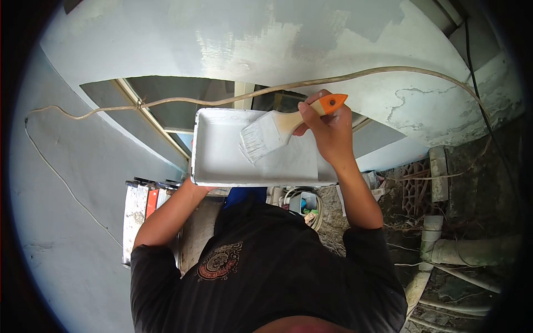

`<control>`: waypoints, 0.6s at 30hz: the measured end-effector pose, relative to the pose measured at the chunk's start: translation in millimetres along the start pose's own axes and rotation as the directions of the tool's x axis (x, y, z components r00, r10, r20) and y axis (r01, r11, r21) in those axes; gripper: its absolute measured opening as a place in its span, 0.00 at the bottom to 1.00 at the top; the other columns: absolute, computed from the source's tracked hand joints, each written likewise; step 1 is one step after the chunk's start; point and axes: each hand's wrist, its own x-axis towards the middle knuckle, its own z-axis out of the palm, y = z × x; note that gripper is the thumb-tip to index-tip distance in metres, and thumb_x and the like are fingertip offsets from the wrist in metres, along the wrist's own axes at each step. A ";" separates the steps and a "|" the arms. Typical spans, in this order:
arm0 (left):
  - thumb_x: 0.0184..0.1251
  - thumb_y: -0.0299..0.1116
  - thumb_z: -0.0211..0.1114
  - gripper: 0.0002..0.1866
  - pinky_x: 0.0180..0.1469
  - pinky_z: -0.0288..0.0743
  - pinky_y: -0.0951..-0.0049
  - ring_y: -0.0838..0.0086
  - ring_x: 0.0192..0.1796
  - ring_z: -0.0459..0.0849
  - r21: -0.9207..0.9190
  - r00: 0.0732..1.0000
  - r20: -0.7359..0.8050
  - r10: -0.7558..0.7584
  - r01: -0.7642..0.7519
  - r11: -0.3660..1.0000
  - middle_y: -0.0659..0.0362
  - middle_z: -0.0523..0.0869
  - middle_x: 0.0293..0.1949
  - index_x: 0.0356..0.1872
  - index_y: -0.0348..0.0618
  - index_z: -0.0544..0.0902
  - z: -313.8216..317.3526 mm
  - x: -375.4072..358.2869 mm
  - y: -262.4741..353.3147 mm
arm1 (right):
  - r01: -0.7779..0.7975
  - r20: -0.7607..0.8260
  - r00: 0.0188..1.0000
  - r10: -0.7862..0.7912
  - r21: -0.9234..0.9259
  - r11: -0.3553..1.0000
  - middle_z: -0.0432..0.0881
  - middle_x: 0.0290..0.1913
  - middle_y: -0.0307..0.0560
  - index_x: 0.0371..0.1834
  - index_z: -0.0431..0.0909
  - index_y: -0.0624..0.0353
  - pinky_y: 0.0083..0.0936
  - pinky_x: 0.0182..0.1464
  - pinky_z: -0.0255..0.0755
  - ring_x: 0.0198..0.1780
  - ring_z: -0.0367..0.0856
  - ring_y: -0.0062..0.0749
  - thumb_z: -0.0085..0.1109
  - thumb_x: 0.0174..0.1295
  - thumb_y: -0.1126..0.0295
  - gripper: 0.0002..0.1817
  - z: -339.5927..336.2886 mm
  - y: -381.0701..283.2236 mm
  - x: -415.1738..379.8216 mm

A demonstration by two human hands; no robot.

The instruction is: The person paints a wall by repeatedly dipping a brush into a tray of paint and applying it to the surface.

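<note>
My right hand [333, 130] is closed around the handle of a wide paintbrush [286, 123], whose handle end is orange with a hole in it. White paint coats the bristles, which point left and down over the paint tray [194, 150]. This tray is rectangular and white inside, with chipped dark marks along its rim. At its lower left corner my left hand [201, 187] grips the tray from beneath, most of its fingers hidden under it.
Ahead stands a wall [361, 55] with patchy grey and white paint. A cable [222, 102] sags across it, above a window frame [144, 111]. Pipes [472, 251] run at the lower right. Below hangs or stands a small bucket [304, 202] near a coiled hose.
</note>
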 end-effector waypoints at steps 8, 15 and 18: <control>0.83 0.52 0.48 0.31 0.73 0.72 0.49 0.57 0.70 0.78 -0.005 1.000 -0.015 -0.021 0.021 1.000 0.50 0.76 0.71 0.76 0.43 0.68 0.8 4.3 4.2 | -0.100 -0.102 0.990 0.100 0.007 0.995 0.83 0.25 0.46 0.34 0.73 0.66 0.21 0.26 0.81 0.25 0.89 0.32 0.63 0.69 0.79 0.08 -21.9 30.7 -37.3; 0.77 0.66 0.49 0.39 0.75 0.67 0.43 0.55 0.73 0.75 -0.033 0.996 -0.080 -0.049 0.047 0.998 0.51 0.74 0.73 0.78 0.49 0.67 1.4 4.8 3.4 | -0.075 -0.208 0.976 0.069 -0.020 0.997 0.78 0.27 0.42 0.34 0.73 0.65 0.22 0.24 0.79 0.23 0.88 0.34 0.62 0.70 0.80 0.07 -38.5 33.8 -49.1; 0.77 0.67 0.49 0.40 0.75 0.67 0.43 0.55 0.73 0.75 -0.018 0.994 -0.096 -0.057 0.055 0.998 0.50 0.74 0.74 0.78 0.49 0.67 4.1 4.8 3.5 | -0.046 -0.237 0.971 0.042 -0.012 0.999 0.77 0.27 0.41 0.35 0.74 0.65 0.22 0.25 0.79 0.24 0.88 0.34 0.62 0.70 0.79 0.07 -36.3 28.3 -52.0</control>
